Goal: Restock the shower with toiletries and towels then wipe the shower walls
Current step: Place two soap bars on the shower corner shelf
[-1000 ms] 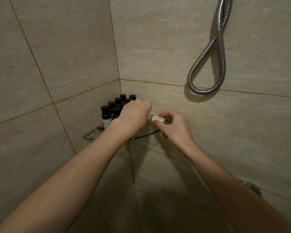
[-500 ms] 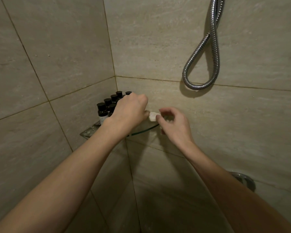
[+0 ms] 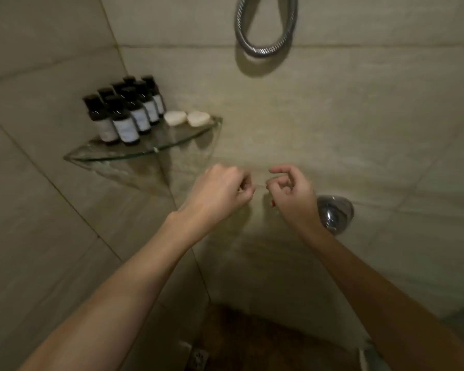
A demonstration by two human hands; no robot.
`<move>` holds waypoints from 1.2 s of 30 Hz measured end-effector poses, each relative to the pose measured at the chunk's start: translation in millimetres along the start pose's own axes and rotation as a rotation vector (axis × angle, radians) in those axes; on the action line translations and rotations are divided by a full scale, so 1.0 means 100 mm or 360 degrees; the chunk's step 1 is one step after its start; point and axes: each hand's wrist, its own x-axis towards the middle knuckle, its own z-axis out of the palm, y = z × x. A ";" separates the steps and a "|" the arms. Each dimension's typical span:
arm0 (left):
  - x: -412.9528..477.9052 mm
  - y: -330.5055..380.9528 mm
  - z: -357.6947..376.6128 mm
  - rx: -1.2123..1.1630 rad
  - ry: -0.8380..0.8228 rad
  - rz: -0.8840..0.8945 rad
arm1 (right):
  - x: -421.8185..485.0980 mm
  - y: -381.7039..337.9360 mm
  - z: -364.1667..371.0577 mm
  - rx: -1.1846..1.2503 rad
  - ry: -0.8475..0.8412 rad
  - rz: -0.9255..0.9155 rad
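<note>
A glass corner shelf (image 3: pixel 156 149) hangs where two beige tiled walls meet. Several small dark bottles (image 3: pixel 126 113) with pale labels stand on it, packed toward the corner. Two white soaps, one (image 3: pixel 175 118) beside the other (image 3: pixel 198 118), lie at the shelf's right end against the wall. My left hand (image 3: pixel 220 191) and my right hand (image 3: pixel 289 192) hover below and to the right of the shelf, apart from it. Both have loosely curled fingers and hold nothing.
A loop of chrome shower hose (image 3: pixel 265 36) hangs on the right wall above. A round chrome valve plate (image 3: pixel 335 212) sits on that wall just right of my right hand. A floor drain (image 3: pixel 198 357) shows at the bottom, on a dark floor.
Both hands have let go of the soaps and dropped down from the shelf. The two soaps now lie uncovered on the shelf. The view has tilted downward.
</note>
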 end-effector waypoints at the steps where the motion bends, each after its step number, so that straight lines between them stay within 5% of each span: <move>1: -0.09 0.00 0.22 -0.0039 -0.0141 -0.0066 | -0.09 0.12 -0.08 -0.0048 -0.0016 0.0074; 7: -0.69 -0.18 1.45 -0.0147 -0.0839 -0.0226 | -0.63 0.87 -0.50 -0.0427 -0.0326 0.0491; 16: -1.69 -0.69 2.53 -0.0731 -0.1379 -0.0687 | -1.58 1.58 -0.86 -0.0706 -0.0567 0.1167; 26: -2.84 -1.36 3.16 -0.0611 -0.1930 -0.0479 | -3.63 1.98 -0.74 -0.0584 0.0001 0.1891; 36: -3.21 -1.48 3.40 -0.0281 -0.2188 -0.0055 | -6.32 1.79 0.27 -0.0162 0.0694 0.2619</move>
